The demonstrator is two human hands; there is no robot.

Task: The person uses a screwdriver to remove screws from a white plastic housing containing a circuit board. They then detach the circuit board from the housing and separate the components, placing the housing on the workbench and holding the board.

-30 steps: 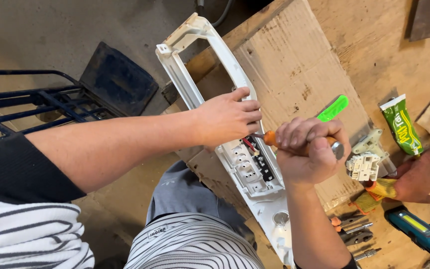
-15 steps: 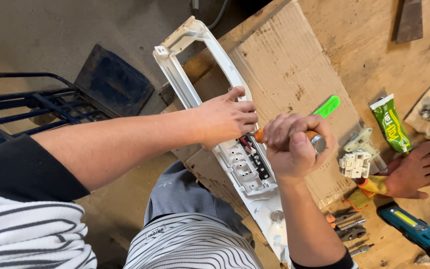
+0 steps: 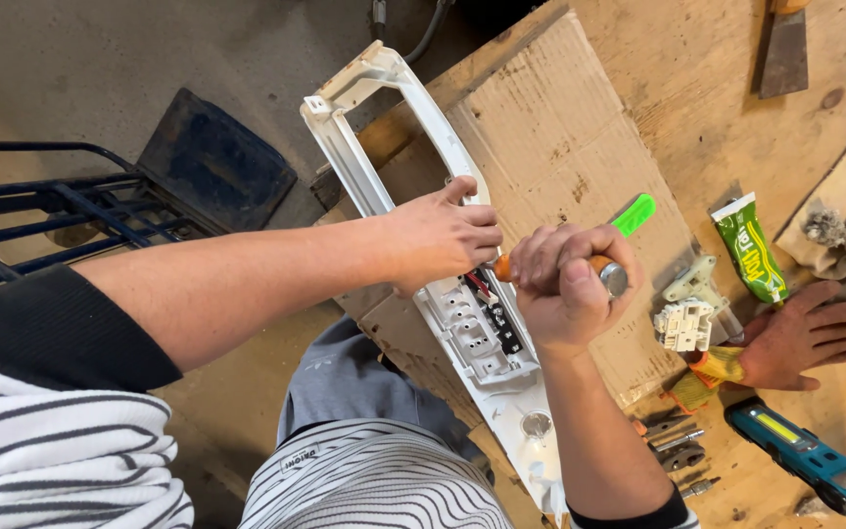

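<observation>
Work centres on a long white plastic appliance panel with a rectangular opening at its far end, lying slantwise across a sheet of brown cardboard at the near-left edge of the wooden workbench, its near end hanging past that edge towards the person's lap. The left hand presses flat on the panel's middle, fingers curled over its rim, pinning it. The right hand is wrapped in a full fist round a screwdriver with an orange handle and metal end cap, its tip hidden among the red wires and black connector on the panel's back.

By the look of it the stripping is partly done: the white switch housings sit in the panel, while a loose white plastic latch part already lies on the cardboard's right edge beside a green tube. A bright green handle shows just beyond the right fist. Another person's hand rests flat on the bench near the right edge, above a blue cordless tool and some loose metal bits.
</observation>
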